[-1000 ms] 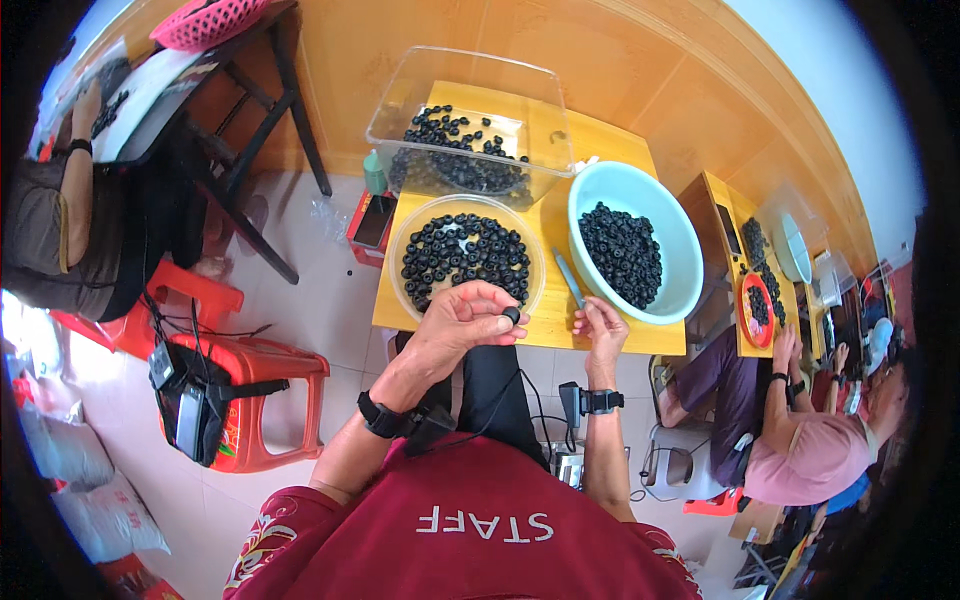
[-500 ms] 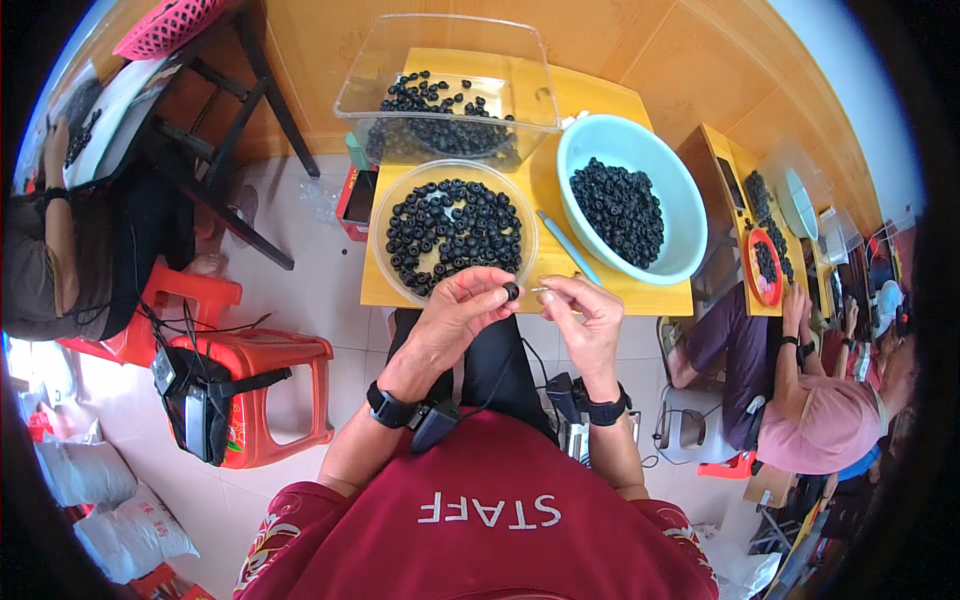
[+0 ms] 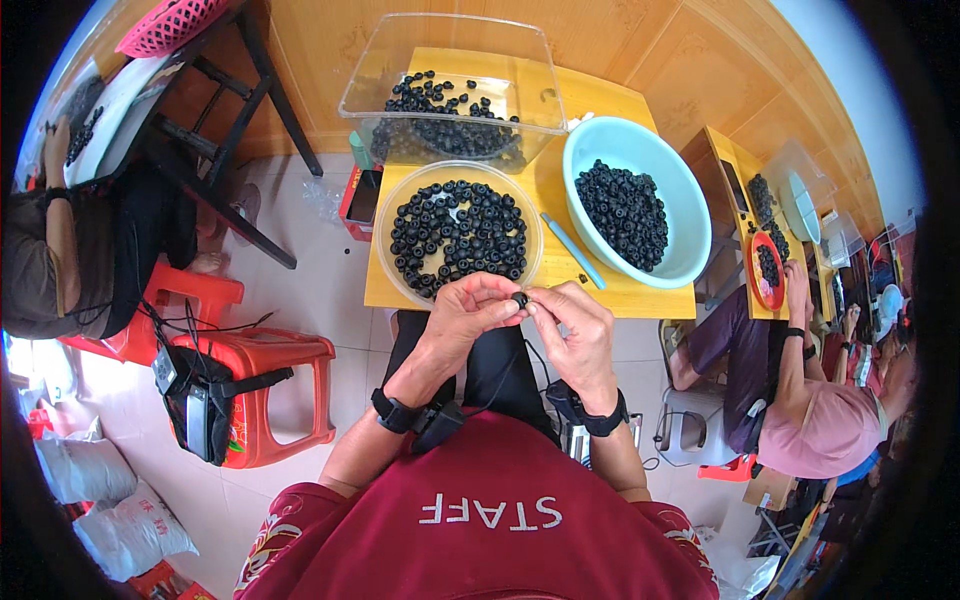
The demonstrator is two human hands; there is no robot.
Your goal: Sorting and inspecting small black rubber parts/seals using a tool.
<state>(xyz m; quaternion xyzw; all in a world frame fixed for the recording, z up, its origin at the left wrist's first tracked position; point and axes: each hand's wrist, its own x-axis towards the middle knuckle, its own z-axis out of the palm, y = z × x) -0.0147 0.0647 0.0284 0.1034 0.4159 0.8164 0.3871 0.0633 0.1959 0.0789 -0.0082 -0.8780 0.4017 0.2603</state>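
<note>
Nearest, low in the frame: a red shirt, both forearms rising from it, dark bands at the wrists. Just above centre, left hand [image 3: 465,318] and right hand [image 3: 575,330] brought together, fingertips of both closed on one small black ring-shaped part [image 3: 520,299], held between them over the lap, just short of the near edge of the yellow table [image 3: 610,300]. Judged light and stiff, probably rubber or plastic, small enough to slip out of a loose pinch; best gripped by the outer rim between thumb and forefinger, the hole left free.

Further up, on the table: a clear round bowl [image 3: 392,215] spread with many like black rings, left of centre. Right of it, a slim pale blue stick-like tool [image 3: 573,251] lying flat on the bare top. Further right, a light blue basin [image 3: 690,215] holding a heap of the same dark pieces. Behind both, at the top of the frame, a clear rectangular tub [image 3: 380,75] with more rings at its bottom.

Left of the frame: a red plastic stool [image 3: 285,385] carrying a dark bag, and another person seated at a dark table. Right edge: a person in a pink cap [image 3: 815,430], seated by a second yellow table with a small red dish [image 3: 752,275] of black pieces.
</note>
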